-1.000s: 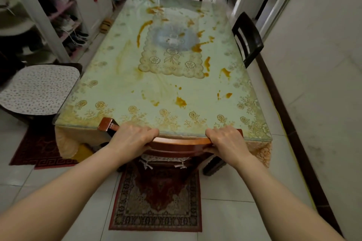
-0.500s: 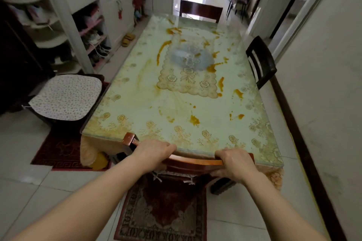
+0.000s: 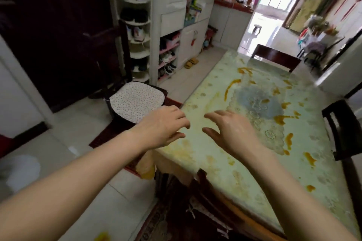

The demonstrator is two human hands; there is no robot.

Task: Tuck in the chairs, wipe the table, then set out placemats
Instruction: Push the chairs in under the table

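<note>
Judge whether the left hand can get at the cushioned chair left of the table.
Probably yes. The left hand hangs open by the table corner, just beside the cushioned chair, with nothing between them.

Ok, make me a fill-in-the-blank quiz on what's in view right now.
The left hand and right hand both hold ____.
The table is smeared with ____ stains.
The cushioned chair stands to the ____ of the table.
Missing words: nothing; orange; left.
</note>
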